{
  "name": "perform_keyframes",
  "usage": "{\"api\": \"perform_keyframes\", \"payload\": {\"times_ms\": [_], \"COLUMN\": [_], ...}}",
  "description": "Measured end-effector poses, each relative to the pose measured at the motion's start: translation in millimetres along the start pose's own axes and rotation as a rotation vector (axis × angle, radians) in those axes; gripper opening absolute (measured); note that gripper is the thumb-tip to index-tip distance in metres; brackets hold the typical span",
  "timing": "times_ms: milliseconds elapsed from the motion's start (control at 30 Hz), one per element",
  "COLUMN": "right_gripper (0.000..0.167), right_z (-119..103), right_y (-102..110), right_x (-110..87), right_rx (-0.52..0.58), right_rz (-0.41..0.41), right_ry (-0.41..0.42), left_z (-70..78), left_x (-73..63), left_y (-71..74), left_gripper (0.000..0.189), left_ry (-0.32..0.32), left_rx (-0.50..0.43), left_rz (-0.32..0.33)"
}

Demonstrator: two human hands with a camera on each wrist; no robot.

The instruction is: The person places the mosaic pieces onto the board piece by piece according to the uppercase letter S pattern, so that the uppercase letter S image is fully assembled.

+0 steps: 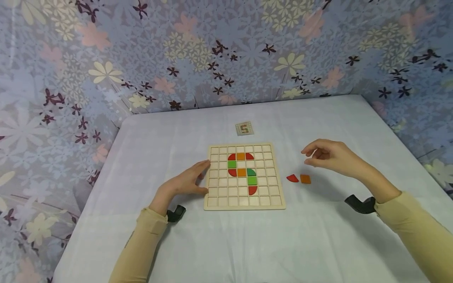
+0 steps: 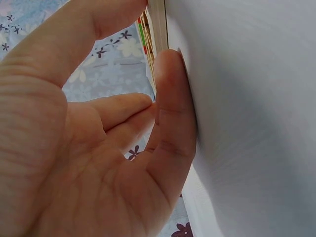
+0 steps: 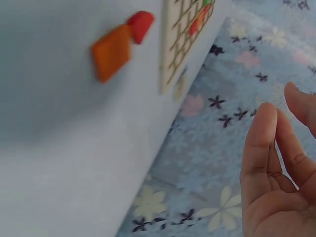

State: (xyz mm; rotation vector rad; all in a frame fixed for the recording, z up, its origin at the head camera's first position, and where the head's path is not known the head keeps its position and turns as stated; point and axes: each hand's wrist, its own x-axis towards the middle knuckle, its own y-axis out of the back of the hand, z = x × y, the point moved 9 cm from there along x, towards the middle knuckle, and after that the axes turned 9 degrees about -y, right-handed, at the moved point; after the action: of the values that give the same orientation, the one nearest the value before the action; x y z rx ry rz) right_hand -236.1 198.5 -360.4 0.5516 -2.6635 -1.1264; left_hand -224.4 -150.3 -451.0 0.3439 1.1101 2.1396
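Observation:
A wooden grid board [image 1: 218, 201] lies flat on the white-covered table. On it, red quarter-round tiles [image 1: 252, 190], orange square tiles [image 1: 241, 156], light green square tiles [image 1: 252, 180] and a dark green quarter-round tile [image 1: 251, 172] form an S-like shape. My left hand [image 1: 185, 180] rests at the board's left edge, thumb and fingertips against its side. To the right of the board, my right hand [image 1: 330, 157] hovers over the table with loosely bent fingers and nothing between them. Below it lie a loose red tile [image 1: 292, 178] and a loose orange square tile [image 1: 305, 179].
Behind the board lies a small pattern card [image 1: 244, 128] printed with an S-like figure on a grid. Floral cloth [image 1: 226, 51] hangs beyond the table's back edge and along both sides. Each wrist wears a black strap-like piece [image 1: 360, 204].

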Motion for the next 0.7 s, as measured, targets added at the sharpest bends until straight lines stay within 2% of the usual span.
{"api": "perform_keyframes", "payload": {"times_ms": [167,367,700], "right_gripper": [0.023,0.028,0.035], "right_z": [20,40,49], "right_y": [-7,-29,-47], "right_x": [-5.8,-7.5,-5.1], "right_rx": [0.017,0.065,0.003], "right_rz": [-0.003,-0.091,-0.144], "right_ry": [-0.055,-0.101,-0.125], "left_z": [-1.6,-1.9,-1.7], "left_x": [0.4,0.7,1.4], "left_y": [5.4,10.0,14.4], "left_gripper": [0.092,0.092,0.092], "left_ry": [-0.007,-0.019,-0.020], "left_rx": [-0.003,-0.004,-0.012], "left_rz": [0.003,-0.001,-0.020]}}
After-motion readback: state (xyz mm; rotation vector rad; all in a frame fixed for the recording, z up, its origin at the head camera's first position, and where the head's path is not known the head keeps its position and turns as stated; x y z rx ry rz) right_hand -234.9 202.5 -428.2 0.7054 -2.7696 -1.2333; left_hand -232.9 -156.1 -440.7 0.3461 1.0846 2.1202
